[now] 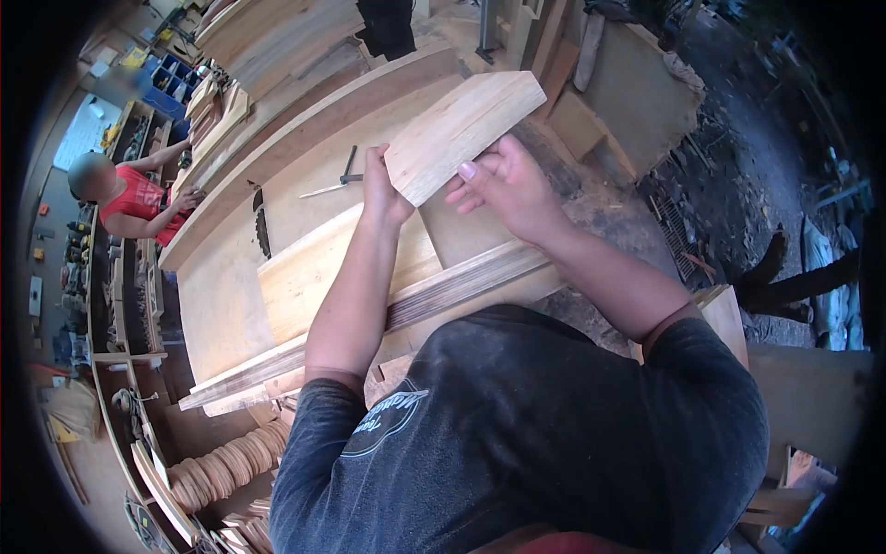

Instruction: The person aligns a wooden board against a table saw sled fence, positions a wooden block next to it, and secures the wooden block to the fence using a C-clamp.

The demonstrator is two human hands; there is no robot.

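Note:
A pale wooden board (466, 125) is held up, tilted, above the workbench. My left hand (382, 189) grips its near left end, with most of its fingers hidden behind the wood. My right hand (508, 189) is at the lower right edge of the board, palm up with the fingers apart and partly curled, and the thumb beside the edge. Below, a wide light plank (309, 277) lies on the bench surface (217, 286). A metal square-like tool (346, 175) and a dark saw-like blade (260, 222) rest beyond that plank.
Long raised wooden rails (305, 120) border the bench. At the left a co-worker in a red top (138, 198) stands by stacked wood pieces (217, 115). Many thin curved wood pieces (226, 466) are stacked at the lower left. Scrap boards (591, 129) lie at the upper right.

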